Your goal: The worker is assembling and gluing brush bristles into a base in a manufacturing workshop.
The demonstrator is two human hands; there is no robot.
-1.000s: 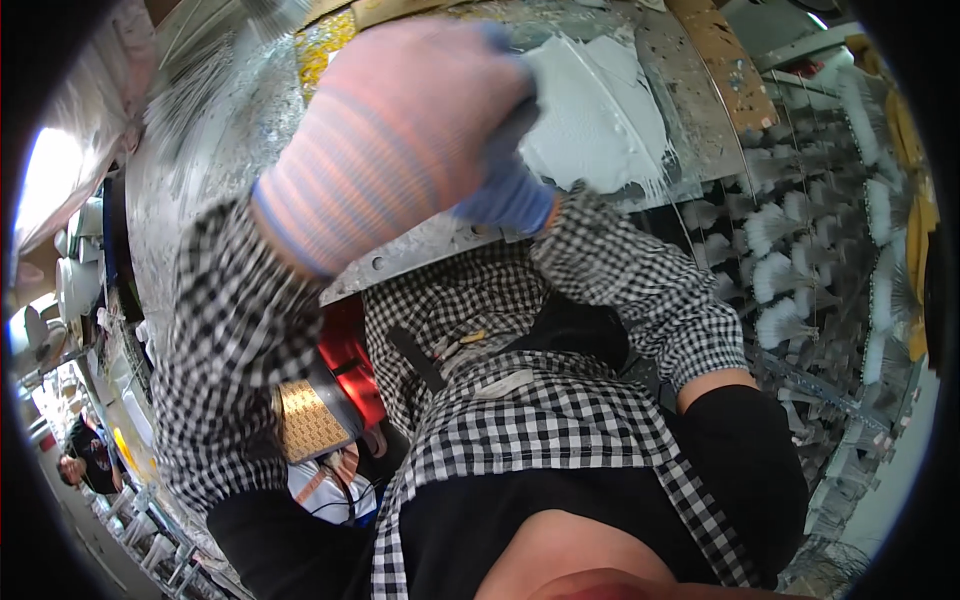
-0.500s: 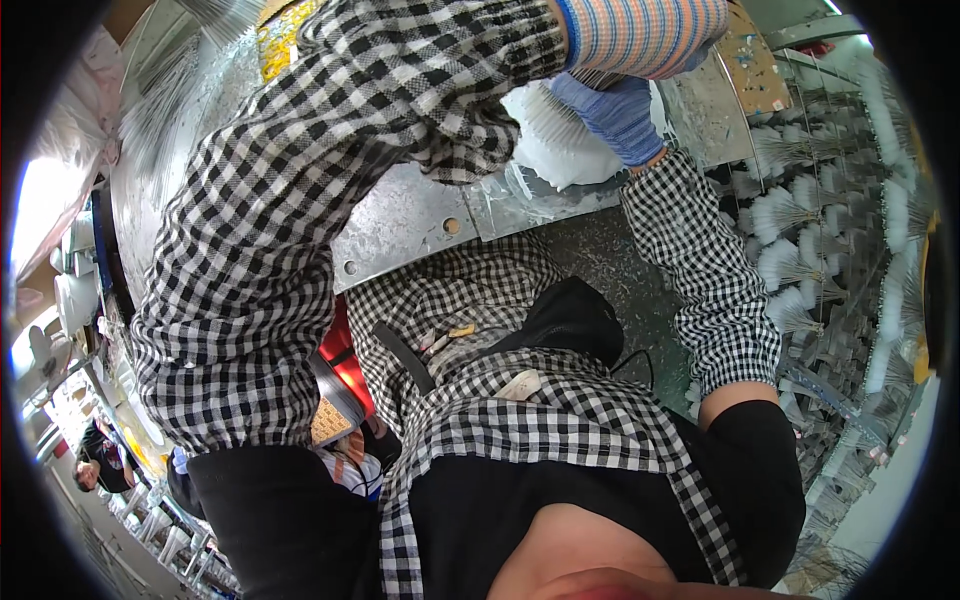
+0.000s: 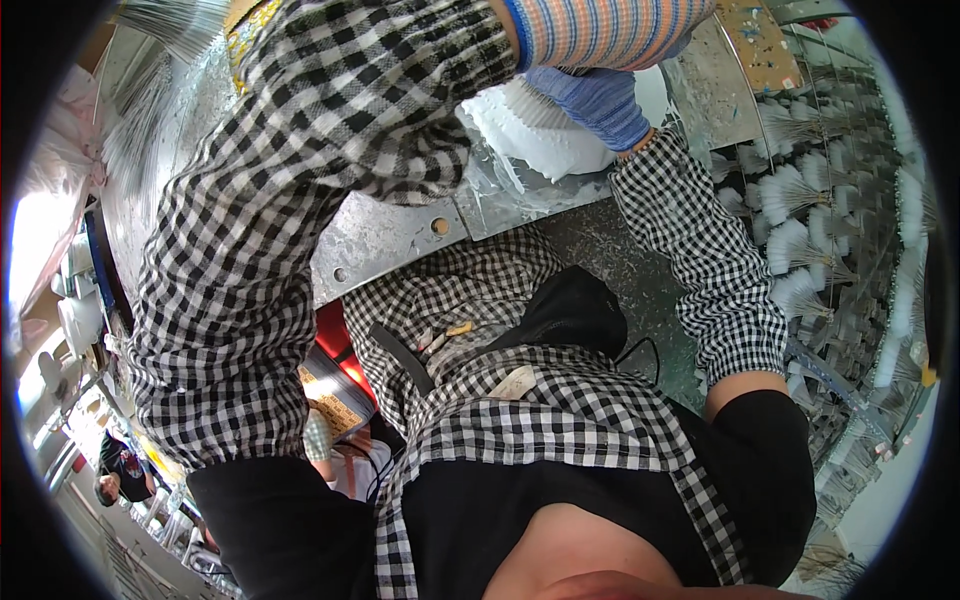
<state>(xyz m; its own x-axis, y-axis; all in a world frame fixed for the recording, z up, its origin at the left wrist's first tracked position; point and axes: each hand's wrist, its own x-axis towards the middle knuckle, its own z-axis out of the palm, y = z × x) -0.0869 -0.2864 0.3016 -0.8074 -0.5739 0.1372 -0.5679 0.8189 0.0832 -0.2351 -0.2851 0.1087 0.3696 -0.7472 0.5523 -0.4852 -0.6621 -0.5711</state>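
My left hand (image 3: 615, 32), in an orange-and-blue striped knit glove, reaches across the top of the view with its fingers curled; what lies inside them is hidden. Close under it is my right hand (image 3: 592, 102), in a blue knit glove, closed around a bundle of pale, fine bristles (image 3: 532, 104). The bristles fan out to the left and down against a thick white paste (image 3: 560, 155). This paste lies on a smeared metal worktop (image 3: 385, 225). The upper ends of the bristles are covered by my two hands.
Many bristle bundles with white ends (image 3: 795, 215) are racked at the right. Loose grey filaments (image 3: 140, 125) lie on the worktop's far left. A speckled brown board (image 3: 765, 50) is at the far right. Another person (image 3: 125, 465) is in the distance at the left.
Both hands have shifted slightly left and up in the picture, as has the worktop. Less of the bristle bundle shows between the gloves. My right hand keeps its grip.
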